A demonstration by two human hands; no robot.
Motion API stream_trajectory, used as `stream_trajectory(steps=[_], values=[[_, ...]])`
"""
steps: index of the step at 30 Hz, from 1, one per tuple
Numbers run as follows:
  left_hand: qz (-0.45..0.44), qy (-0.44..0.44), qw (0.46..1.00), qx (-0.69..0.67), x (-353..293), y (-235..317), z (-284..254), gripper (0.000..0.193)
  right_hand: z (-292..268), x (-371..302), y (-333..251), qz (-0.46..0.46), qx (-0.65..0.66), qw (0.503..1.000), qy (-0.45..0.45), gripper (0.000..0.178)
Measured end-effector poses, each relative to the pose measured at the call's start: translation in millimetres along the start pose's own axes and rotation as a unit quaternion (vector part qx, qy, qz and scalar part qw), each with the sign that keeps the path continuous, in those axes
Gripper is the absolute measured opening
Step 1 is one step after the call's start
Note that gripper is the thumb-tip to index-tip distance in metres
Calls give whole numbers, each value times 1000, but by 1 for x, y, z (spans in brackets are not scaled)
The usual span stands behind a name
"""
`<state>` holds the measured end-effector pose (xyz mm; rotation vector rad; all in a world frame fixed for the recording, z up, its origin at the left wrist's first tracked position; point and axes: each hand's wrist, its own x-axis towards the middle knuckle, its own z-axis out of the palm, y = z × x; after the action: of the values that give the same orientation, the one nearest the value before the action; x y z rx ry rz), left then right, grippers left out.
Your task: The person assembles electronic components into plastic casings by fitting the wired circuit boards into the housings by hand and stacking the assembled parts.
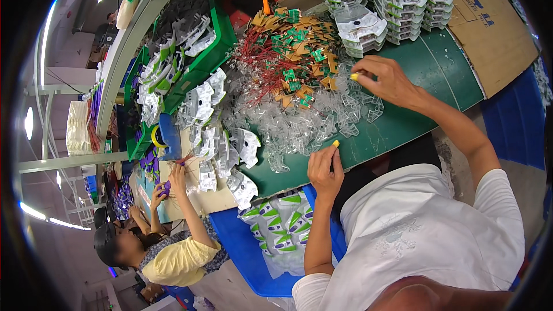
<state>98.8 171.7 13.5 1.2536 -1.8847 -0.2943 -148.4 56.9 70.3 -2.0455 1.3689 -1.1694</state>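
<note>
My left hand [326, 171] is over the front edge of the green table, its index finger stretched out and its thumb apart. A yellow cover [336, 144] sits on that fingertip, and the hand holds nothing I can see. Further right, my right hand [389, 82] reaches in at the edge of a heap of clear plastic pieces [311, 124]. Its thumb and fingertips come together at another yellow cover [354, 77]; anything pinched there is too small to make out. Behind the clear pieces lie green and orange circuit boards [294, 52] with red wires [256, 66].
Stacked white-and-green shells [360, 26] stand at the back, beside a cardboard sheet [489, 34]. Loose shells [207, 103] and a green bin [222, 40] are at left. Below the table edge sits a blue crate [242, 265] with bagged parts. A co-worker [178, 259] handles purple pieces.
</note>
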Motion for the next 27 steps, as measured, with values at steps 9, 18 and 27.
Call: stream_trajectory(steps=[9,18,27], values=[[-3,9,1000,-25,1,7,5,12,65,61,-13,-85,-42,995,35,17],[8,44,999,-13,-2,1,4,17,23,108,-50,32,351,931,-97,23],[-83,39,986,-142,-1,2,-2,12,18,34,-72,66,220,957,-176,16]])
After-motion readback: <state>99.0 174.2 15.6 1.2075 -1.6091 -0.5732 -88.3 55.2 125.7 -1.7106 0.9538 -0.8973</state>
